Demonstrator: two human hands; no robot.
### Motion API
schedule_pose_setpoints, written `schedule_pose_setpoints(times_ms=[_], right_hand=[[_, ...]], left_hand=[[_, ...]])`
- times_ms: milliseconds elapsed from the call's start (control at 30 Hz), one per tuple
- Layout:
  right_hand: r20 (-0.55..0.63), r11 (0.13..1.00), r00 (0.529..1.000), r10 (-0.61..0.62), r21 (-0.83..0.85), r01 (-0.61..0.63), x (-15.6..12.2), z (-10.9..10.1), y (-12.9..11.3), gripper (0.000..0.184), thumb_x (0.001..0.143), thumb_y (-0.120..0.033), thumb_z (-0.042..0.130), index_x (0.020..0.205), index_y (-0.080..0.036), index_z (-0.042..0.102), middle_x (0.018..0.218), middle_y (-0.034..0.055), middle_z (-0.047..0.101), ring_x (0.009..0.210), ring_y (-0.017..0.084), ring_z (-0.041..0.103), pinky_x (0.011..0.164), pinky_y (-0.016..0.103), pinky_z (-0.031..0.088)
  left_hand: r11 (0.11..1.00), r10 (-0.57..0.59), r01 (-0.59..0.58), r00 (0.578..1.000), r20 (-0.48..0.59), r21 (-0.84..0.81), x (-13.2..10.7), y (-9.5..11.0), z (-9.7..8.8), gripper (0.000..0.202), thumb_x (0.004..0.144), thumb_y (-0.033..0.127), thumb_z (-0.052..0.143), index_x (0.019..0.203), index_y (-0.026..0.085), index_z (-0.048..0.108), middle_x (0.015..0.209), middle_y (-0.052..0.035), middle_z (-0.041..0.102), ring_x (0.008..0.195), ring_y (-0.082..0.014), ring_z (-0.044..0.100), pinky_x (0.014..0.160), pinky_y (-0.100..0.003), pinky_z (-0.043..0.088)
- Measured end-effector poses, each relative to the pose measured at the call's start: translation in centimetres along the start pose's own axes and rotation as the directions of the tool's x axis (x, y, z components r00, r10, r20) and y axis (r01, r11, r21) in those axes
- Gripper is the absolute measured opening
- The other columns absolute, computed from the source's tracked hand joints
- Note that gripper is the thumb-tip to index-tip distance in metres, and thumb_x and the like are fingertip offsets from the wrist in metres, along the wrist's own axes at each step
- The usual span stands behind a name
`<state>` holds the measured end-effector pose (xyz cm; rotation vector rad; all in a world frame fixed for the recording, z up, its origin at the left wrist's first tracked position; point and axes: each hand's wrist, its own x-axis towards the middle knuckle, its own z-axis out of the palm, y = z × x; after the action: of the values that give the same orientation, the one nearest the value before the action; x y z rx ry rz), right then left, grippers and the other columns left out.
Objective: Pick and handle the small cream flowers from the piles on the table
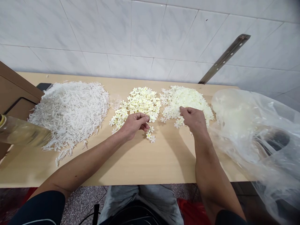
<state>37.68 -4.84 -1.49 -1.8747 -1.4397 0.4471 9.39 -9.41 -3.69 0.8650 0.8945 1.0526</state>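
While the left hand point(136, 124) bends thumb and fingertips close together beside the middle flower heap point(144, 100), the right hand point(193, 117) has thumb and forefinger together over the right flower heap point(189, 97); whether either pinch holds anything, I cannot tell; both heaps lie toward the tabletop's point(140, 162) back edge.

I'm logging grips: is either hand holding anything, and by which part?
It cannot be told: left hand and right hand are near flowers, but anything between fingertips is unclear.
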Motion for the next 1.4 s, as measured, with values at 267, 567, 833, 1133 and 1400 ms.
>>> schedule_pose_setpoints(times_ms=[267,567,833,1133,1400], right_hand=[[-0.048,0.995,0.997,-0.067,-0.074,0.063,0.9,-0.3,1.4,0.028,0.085,-0.045,0.066,0.085,-0.018,0.076,0.071,0.0071,0.071,0.056,0.02,0.059,0.057,0.033,0.046],[-0.053,0.931,0.995,-0.08,0.352,0.094,-1.2,0.9,-0.9,0.051,0.093,-0.069,0.063,0.085,-0.019,0.072,0.077,0.0077,0.071,0.049,0.013,0.05,0.047,0.03,0.043],[0.561,0.85,0.758,-0.334,0.527,-0.016,-6.3,5.0,-4.5,0.046,0.089,-0.065,0.073,0.093,-0.02,0.075,0.069,0.0007,0.065,0.052,0.013,0.054,0.045,0.026,0.048],[0.589,0.884,0.738,-0.33,0.467,0.022,-6.6,5.6,-4.1,0.047,0.089,-0.066,0.073,0.08,-0.02,0.067,0.062,0.0001,0.064,0.052,0.014,0.06,0.045,0.024,0.043],[0.628,0.858,0.727,-0.279,0.502,-0.105,-6.4,6.0,-3.8,0.056,0.085,-0.075,0.071,0.075,-0.02,0.067,0.062,0.0013,0.064,0.05,0.014,0.058,0.046,0.026,0.045]], left_hand=[[1.0,0.003,-0.003,1.0,-0.001,0.007,0.0,-0.2,-0.1,0.031,0.078,0.035,0.087,0.089,0.012,0.07,0.082,-0.0047,0.068,0.064,-0.0116,0.068,0.055,-0.022,0.051],[0.999,0.021,-0.021,1.0,-0.003,0.03,0.0,-0.3,-0.1,0.028,0.08,0.034,0.085,0.089,0.012,0.07,0.082,-0.005,0.069,0.064,-0.0116,0.068,0.055,-0.022,0.052],[0.971,0.081,-0.067,0.995,-0.051,0.23,0.4,-0.7,-0.1,0.024,0.086,0.036,0.079,0.089,0.013,0.071,0.064,-0.0034,0.067,0.054,-0.013,0.064,0.05,-0.022,0.053],[0.923,0.113,-0.079,0.991,-0.07,0.376,0.1,-0.5,0.0,0.013,0.085,0.027,0.077,0.086,0.016,0.071,0.059,-0.0019,0.067,0.048,-0.0137,0.062,0.047,-0.023,0.051],[0.909,0.122,-0.091,0.991,-0.05,0.407,0.1,-0.3,-0.2,0.015,0.084,0.029,0.078,0.084,0.017,0.07,0.058,-0.0012,0.066,0.047,-0.0139,0.061,0.046,-0.024,0.05]])
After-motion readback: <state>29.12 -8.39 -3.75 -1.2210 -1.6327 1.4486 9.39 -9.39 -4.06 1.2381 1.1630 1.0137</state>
